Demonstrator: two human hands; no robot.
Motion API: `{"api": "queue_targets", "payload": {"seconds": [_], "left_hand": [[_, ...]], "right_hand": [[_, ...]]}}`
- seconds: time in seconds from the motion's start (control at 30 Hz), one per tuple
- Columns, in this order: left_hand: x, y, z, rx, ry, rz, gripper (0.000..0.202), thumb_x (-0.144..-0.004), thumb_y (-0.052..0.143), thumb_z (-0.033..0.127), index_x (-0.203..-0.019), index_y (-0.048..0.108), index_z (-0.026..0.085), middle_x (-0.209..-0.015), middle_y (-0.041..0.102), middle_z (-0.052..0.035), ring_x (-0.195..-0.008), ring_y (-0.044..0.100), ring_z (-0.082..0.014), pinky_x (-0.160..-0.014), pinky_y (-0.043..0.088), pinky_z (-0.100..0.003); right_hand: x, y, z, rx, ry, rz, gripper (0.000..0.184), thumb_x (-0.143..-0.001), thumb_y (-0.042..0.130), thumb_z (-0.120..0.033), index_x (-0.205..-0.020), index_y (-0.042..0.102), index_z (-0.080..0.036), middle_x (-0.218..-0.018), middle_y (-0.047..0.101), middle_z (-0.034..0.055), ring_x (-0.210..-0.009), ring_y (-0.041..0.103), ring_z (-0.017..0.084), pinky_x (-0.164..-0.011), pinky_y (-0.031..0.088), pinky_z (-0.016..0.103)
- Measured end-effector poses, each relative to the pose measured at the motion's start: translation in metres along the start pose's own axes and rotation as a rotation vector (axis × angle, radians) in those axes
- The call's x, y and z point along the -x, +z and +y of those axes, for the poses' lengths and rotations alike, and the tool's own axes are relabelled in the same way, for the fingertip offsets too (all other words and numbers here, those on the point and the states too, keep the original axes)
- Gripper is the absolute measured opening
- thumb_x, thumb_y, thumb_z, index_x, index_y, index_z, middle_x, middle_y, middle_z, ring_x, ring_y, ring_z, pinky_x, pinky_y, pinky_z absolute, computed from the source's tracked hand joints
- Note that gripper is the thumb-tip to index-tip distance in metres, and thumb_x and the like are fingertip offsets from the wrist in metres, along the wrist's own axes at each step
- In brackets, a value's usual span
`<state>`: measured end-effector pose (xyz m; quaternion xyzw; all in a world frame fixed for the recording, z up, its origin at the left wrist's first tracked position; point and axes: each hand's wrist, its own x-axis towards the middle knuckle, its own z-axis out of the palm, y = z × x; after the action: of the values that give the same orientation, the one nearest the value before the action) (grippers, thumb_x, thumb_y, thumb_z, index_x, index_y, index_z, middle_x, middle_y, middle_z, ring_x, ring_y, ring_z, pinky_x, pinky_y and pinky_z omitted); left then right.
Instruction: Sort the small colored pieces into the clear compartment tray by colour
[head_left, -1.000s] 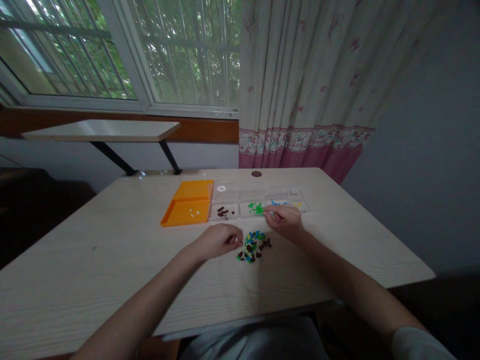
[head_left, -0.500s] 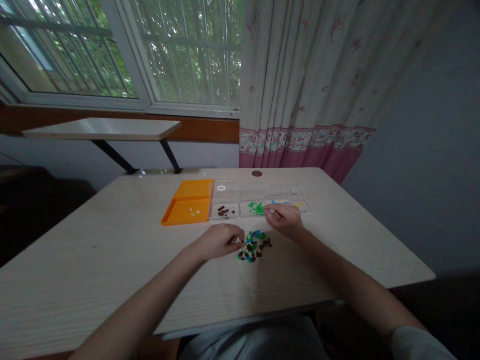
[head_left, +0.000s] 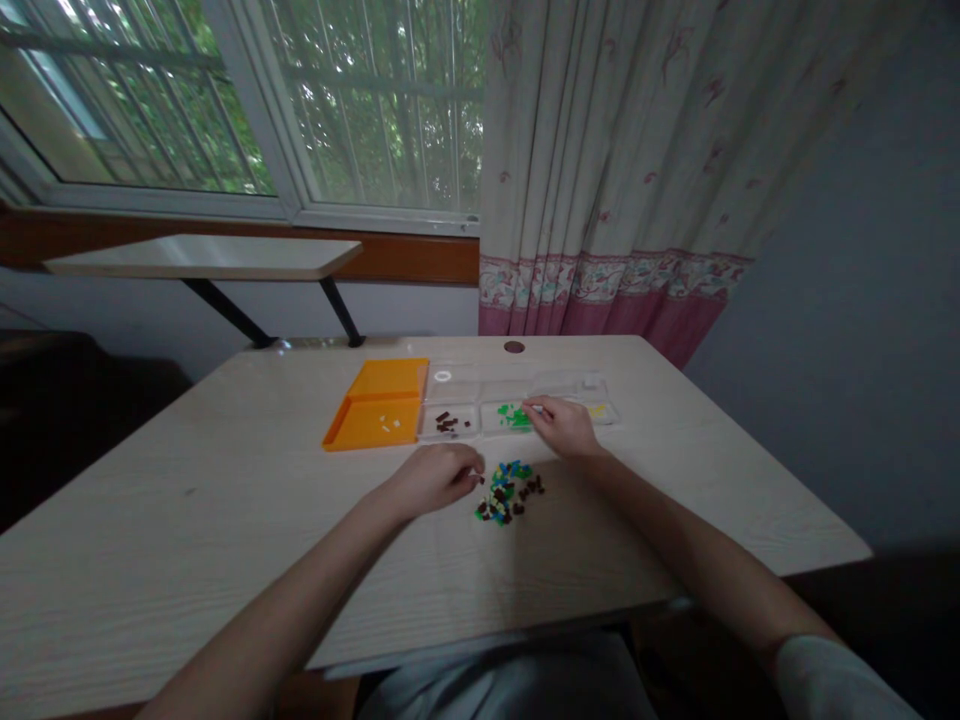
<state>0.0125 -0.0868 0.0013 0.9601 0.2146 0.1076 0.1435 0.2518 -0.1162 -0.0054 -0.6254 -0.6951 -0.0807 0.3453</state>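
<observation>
Right at the near middle of the desk [head_left: 225,500], the left hand [head_left: 439,478] lies knuckles up with its grip closed. The fingers are curled and the tips are drawn together at the left edge of a pile of tiny plastic bricks [head_left: 508,490]. Whether a brick sits between them is too small to tell. The right hand [head_left: 564,425] reaches farther out, its grip also pinched shut. Its fingertips are over the clear compartment tray [head_left: 559,381], just beside the green pieces [head_left: 512,416]. What they pinch, if anything, cannot be made out.

The pile lies between the two hands, on the bare desk just short of the tray. It is a loose scatter of green, blue, dark brown and a few pale bits. In the tray, one cell holds dark brown pieces [head_left: 445,423], another holds yellow pieces [head_left: 598,409], and a white ring [head_left: 442,376] sits in the back row. An orange tray [head_left: 379,405] touches the clear one on its left, with a few white specks in it.

The desk is pale wood grain with a round cable hole [head_left: 514,347] near its far edge. Behind it a pale shelf [head_left: 202,258] juts out under a barred window [head_left: 337,100] full of green leaves. A cream curtain [head_left: 600,150] with a pink hem hangs to the right, against a grey wall [head_left: 862,300].
</observation>
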Motion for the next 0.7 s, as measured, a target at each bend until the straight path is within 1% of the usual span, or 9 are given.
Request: {"api": "queue_targets", "payload": {"seconds": [0.07, 0.17, 0.33, 0.5, 0.63, 0.7], "left_hand": [[0.0, 0.0, -0.001, -0.019, -0.003, 0.007, 0.018, -0.078, 0.046, 0.019, -0.084, 0.062, 0.019, -0.078, 0.064, -0.0031, -0.075, 0.059, -0.0145, -0.069, 0.042, -0.022], [0.001, -0.002, -0.001, -0.032, 0.015, 0.004, 0.018, -0.079, 0.046, 0.019, -0.083, 0.063, 0.019, -0.079, 0.064, -0.0032, -0.075, 0.059, -0.0141, -0.07, 0.042, -0.021], [0.0, -0.005, 0.002, -0.021, 0.043, -0.004, 0.017, -0.08, 0.046, 0.019, -0.082, 0.063, 0.019, -0.08, 0.064, -0.0023, -0.076, 0.058, -0.0133, -0.069, 0.042, -0.02], [-0.001, -0.004, 0.002, -0.001, 0.032, 0.005, 0.017, -0.081, 0.046, 0.019, -0.084, 0.063, 0.019, -0.08, 0.063, -0.0025, -0.076, 0.058, -0.0132, -0.07, 0.042, -0.02], [-0.002, -0.005, 0.001, 0.044, 0.049, 0.005, 0.019, -0.08, 0.047, 0.019, -0.087, 0.064, 0.019, -0.082, 0.063, -0.003, -0.077, 0.058, -0.0129, -0.071, 0.042, -0.02], [-0.002, -0.005, 0.0, 0.074, 0.061, -0.001, 0.019, -0.08, 0.047, 0.019, -0.086, 0.064, 0.019, -0.082, 0.063, -0.0032, -0.077, 0.058, -0.0125, -0.07, 0.042, -0.02]], "right_hand": [[0.003, -0.001, -0.002, 0.0, 0.011, -0.039, 0.024, -0.082, 0.049, -0.034, -0.086, 0.068, -0.021, -0.057, 0.061, -0.0006, -0.051, 0.052, 0.01, -0.053, 0.034, 0.019], [0.01, -0.004, -0.005, -0.008, -0.009, -0.121, 0.021, -0.08, 0.051, -0.032, -0.084, 0.068, -0.021, -0.056, 0.06, -0.0009, -0.052, 0.052, 0.01, -0.054, 0.033, 0.019], [0.016, -0.01, -0.005, -0.037, -0.038, -0.34, 0.019, -0.079, 0.052, -0.031, -0.085, 0.067, -0.022, -0.056, 0.058, -0.0023, -0.051, 0.048, 0.009, -0.052, 0.031, 0.018], [0.013, -0.019, -0.002, -0.071, -0.132, -0.529, 0.017, -0.079, 0.052, -0.028, -0.084, 0.067, -0.021, -0.058, 0.057, -0.0022, -0.052, 0.045, 0.008, -0.054, 0.03, 0.019], [0.012, -0.024, 0.001, -0.095, -0.16, -0.629, 0.018, -0.08, 0.052, -0.03, -0.084, 0.067, -0.02, -0.057, 0.055, -0.0021, -0.052, 0.045, 0.009, -0.053, 0.03, 0.019], [0.013, -0.024, 0.002, -0.129, -0.162, -0.641, 0.019, -0.08, 0.051, -0.029, -0.087, 0.067, -0.021, -0.057, 0.055, -0.0022, -0.052, 0.046, 0.009, -0.053, 0.03, 0.019]]}}
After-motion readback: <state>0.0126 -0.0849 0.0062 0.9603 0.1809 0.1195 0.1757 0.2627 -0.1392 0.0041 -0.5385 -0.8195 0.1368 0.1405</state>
